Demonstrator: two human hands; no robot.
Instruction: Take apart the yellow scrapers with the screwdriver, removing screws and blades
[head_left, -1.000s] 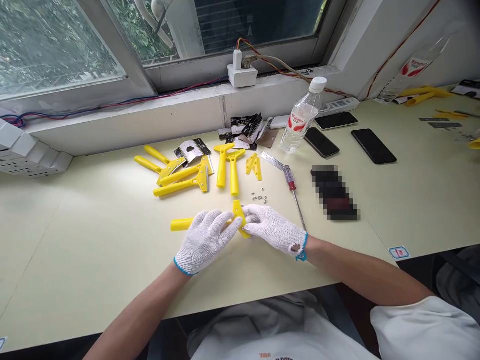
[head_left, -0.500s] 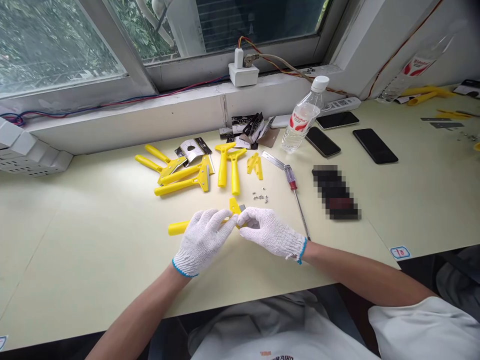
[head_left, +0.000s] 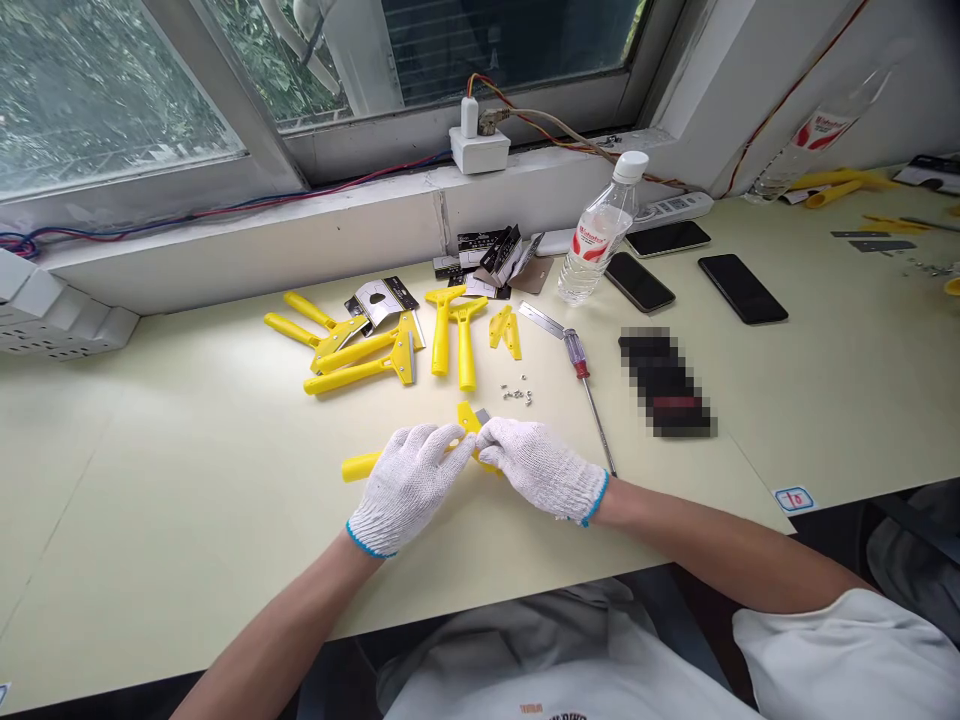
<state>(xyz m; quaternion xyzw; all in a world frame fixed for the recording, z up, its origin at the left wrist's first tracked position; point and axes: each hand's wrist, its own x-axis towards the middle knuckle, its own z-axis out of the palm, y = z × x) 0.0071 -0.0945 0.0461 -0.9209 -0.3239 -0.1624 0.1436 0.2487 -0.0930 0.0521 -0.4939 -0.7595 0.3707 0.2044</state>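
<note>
My left hand [head_left: 411,482], in a white knitted glove, is closed around a yellow scraper [head_left: 361,467] lying sideways near the front of the table. The scraper's handle end sticks out to the left, and a grey blade edge [head_left: 482,414] shows at its head. My right hand [head_left: 531,462], gloved too, has its fingertips pinched together at that head; anything small between them is hidden. Beyond the hands lie several small screws [head_left: 517,392], two yellow cover plates [head_left: 505,331] and two yellow scraper bodies [head_left: 466,345]. A screwdriver [head_left: 579,366] rests to the right, by a loose blade [head_left: 541,319].
Several bladed yellow scrapers [head_left: 360,375] lie at the left, beside black-and-white packaging cards [head_left: 381,300]. A water bottle [head_left: 596,240] stands at the back, with phones [head_left: 742,289] to its right. A pixelated dark item [head_left: 666,382] lies right of the screwdriver.
My right hand has turned slightly, its fingers now lower and more closed over the scraper's head. My left hand keeps its hold. The whole view has shifted a little.
</note>
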